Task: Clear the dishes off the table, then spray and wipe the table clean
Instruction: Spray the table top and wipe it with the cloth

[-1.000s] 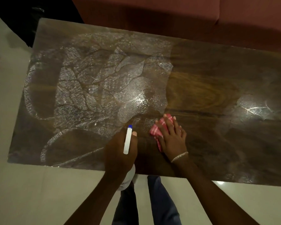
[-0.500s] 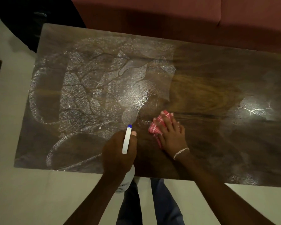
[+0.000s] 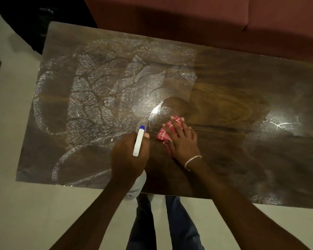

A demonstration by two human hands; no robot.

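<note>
**On the wooden table [image 3: 242,159], the wipe stands at the edge of the sprayed half**

Across the table's left half lies a whitish spray film [image 3: 101,98], streaked and beaded. The right half shows mostly bare, dark grain, apart from a small wet patch near the far right. The job looks to be in its wiping stage.

The left hand [image 3: 128,159] is wrapped around the neck of a white spray bottle [image 3: 138,141], held over the near edge with its blue-tipped nozzle pointing into the film. The right hand [image 3: 183,141] lies flat, fingers straight and spread, pressing a red checked cloth [image 3: 163,134] onto the wood just right of the nozzle, at the film's border. A thin bracelet [image 3: 192,160] sits on that wrist.

To wipe well from here, I would keep the palm flat so the whole cloth bears down. Overlapping passes should run leftward into the film, without skipping the near and far edges. The cloth should be refolded to a dry face once it smears. The bottle hand should stay clear of the cloth's path.
</note>
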